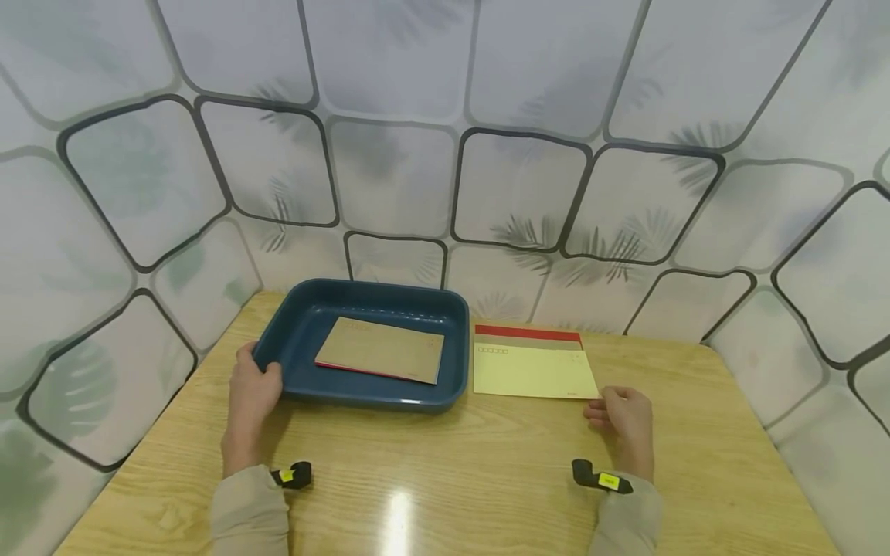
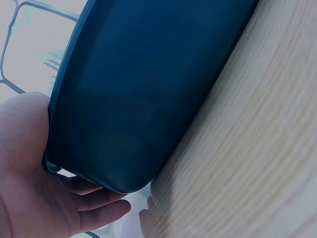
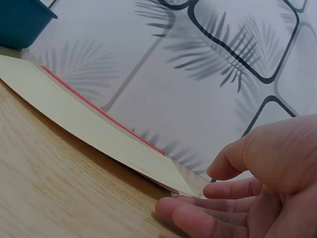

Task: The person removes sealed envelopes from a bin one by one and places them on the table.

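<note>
My left hand (image 1: 253, 386) grips the left end of a dark blue tray (image 1: 375, 400), thumb at the rim and fingers around the outside in the left wrist view. In the tray lies a small stack of envelopes with a brown envelope (image 1: 382, 350) on top and a red edge below it. To the tray's right, a pale yellow envelope (image 1: 531, 372) overlaps a brown envelope (image 1: 528, 340) and a red envelope (image 1: 528, 332). My right hand (image 1: 626, 413) is at the yellow envelope's near right corner, thumb apart from the fingers in the right wrist view.
Everything stands on a light wooden table (image 1: 445, 479). A pale patterned wall (image 1: 396, 177) rises behind the tray and envelopes and runs along both sides.
</note>
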Demonstrator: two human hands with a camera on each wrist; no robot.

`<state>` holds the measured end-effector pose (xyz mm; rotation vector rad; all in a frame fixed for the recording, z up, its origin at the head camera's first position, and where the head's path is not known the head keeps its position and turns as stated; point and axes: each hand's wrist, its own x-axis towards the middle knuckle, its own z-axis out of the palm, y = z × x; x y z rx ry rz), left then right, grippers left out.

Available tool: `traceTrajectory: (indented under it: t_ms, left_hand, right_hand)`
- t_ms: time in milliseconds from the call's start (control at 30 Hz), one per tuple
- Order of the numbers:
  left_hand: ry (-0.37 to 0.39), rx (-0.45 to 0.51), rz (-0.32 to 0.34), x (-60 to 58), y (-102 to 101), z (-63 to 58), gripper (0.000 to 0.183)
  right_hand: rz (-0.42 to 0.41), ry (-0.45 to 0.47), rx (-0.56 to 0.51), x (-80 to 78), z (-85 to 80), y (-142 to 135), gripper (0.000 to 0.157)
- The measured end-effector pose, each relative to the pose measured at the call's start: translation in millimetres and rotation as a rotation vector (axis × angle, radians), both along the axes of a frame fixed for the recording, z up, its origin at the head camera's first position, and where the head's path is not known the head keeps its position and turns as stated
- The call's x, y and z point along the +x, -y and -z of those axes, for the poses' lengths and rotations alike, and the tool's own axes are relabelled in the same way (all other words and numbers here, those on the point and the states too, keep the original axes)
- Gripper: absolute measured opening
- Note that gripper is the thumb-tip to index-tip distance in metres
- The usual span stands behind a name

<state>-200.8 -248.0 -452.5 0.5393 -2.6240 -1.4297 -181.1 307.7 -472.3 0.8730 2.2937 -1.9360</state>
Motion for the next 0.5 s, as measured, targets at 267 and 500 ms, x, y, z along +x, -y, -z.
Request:
traceTrajectory:
  t_ms: [267,500]
  left_hand:
    - [0.013,0.008,0.0,-0.5,1.3,1.9,0.065]
    - [0.007,0.005,0.002,0.9,-0.6,0.5,0.065]
  right_hand:
    - [-0.052,0.019,0.087,0.7,-2.3,-5.7,0.05]
    - [-0.066,0.034,0.087,1.9,-4.6,-5.6,0.049]
